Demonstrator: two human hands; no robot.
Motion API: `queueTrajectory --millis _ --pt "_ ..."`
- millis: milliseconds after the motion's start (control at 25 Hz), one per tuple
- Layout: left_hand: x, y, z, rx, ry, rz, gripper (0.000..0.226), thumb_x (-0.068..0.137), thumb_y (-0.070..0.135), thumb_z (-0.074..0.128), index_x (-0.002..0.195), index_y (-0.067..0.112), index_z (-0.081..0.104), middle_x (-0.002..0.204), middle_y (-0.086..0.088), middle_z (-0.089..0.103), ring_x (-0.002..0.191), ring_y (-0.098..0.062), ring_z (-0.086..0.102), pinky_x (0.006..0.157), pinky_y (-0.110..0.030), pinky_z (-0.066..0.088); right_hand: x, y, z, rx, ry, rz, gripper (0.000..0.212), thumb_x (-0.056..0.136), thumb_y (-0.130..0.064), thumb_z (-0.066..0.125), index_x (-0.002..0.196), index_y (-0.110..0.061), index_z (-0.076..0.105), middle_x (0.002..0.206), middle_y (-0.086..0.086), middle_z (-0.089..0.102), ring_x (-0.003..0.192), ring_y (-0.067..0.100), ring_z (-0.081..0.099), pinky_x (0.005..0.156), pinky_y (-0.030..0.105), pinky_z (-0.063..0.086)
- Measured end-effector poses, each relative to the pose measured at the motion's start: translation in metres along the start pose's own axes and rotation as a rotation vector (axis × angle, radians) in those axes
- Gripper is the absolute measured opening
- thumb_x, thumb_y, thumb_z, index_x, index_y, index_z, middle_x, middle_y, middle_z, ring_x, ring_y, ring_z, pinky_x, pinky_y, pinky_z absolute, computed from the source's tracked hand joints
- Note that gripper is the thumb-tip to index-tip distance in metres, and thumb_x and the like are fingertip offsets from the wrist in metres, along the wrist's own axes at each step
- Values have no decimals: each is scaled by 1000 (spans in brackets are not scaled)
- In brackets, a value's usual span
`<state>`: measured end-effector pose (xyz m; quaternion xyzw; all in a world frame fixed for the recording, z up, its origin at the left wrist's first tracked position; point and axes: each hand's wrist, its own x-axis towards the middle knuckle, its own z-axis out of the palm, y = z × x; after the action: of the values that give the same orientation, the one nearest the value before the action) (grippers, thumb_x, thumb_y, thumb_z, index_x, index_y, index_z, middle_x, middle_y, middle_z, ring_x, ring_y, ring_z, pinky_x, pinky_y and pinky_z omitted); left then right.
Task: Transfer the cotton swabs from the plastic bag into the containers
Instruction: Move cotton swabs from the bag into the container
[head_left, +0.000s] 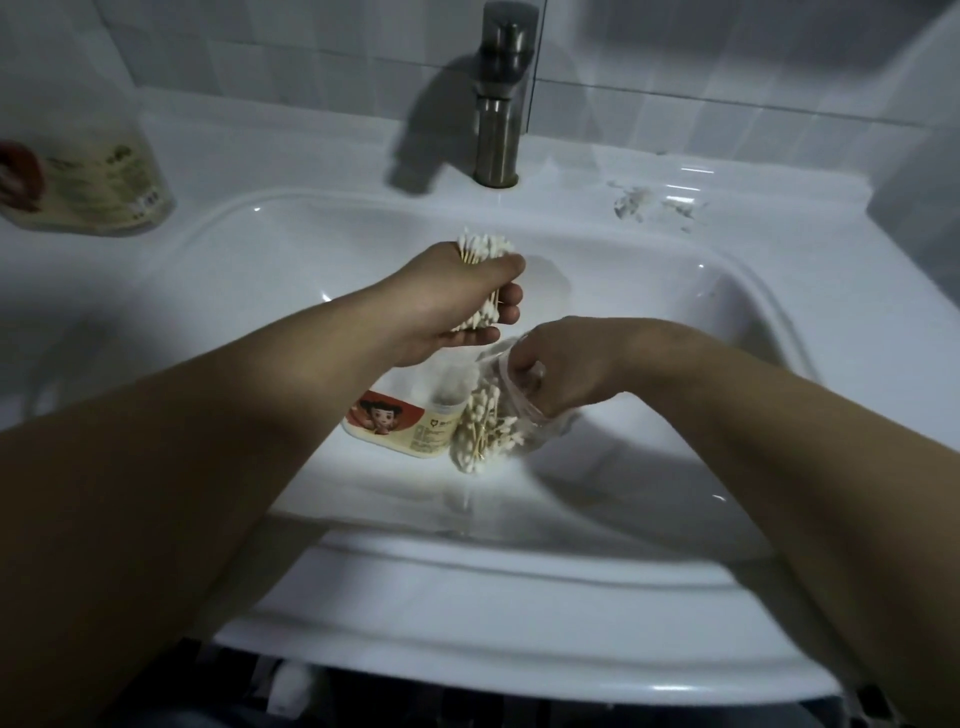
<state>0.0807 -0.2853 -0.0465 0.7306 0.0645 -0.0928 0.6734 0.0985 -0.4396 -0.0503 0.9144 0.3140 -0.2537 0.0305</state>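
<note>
Most of the cotton swabs (480, 434) lie in a clear plastic bag (524, 410) low in the middle of the sink, their white tips packed together. The right hand (563, 364) grips the bag's upper edge, its fingers curled into the crumpled plastic. At eleven o'clock from the bag, the left hand (457, 301) is closed round a thick bundle (485, 248) of swabs. Tips stick out of the fist at both ends. This hand hangs over the basin, apart from the bag.

At nine o'clock from the bag, right against it, a container (402, 418) with a cream label and a red cartoon figure sits in the basin. The left forearm crosses in front of its top, so I cannot tell how its opening stands.

The white sink (753, 291) surrounds all of this. A metal tap (497, 130) stands at twelve o'clock. At ten o'clock, on the ledge, is a blurred second container (98, 182) with a similar label. At two o'clock on the ledge lie some whitish scraps (652, 202).
</note>
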Motion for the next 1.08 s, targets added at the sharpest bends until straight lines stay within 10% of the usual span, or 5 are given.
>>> queueTrajectory --millis 760,1080 --pt "0 -2 3 86 -81 15 20 103 24 58 89 13 66 76 0 70 68 -12 68 70 -32 61 -1 -2 -3 -2 191 36 32 105 -34 42 77 -21 48 71 -6 53 70 17 55 66 30 41" --pt "2 -8 2 239 -66 26 22 103 24 57 101 6 70 83 -6 71 77 -18 74 70 -36 64 -7 9 -15 199 305 34 23 94 -21 51 89 -22 73 76 -2 71 71 13 70 70 29 55"
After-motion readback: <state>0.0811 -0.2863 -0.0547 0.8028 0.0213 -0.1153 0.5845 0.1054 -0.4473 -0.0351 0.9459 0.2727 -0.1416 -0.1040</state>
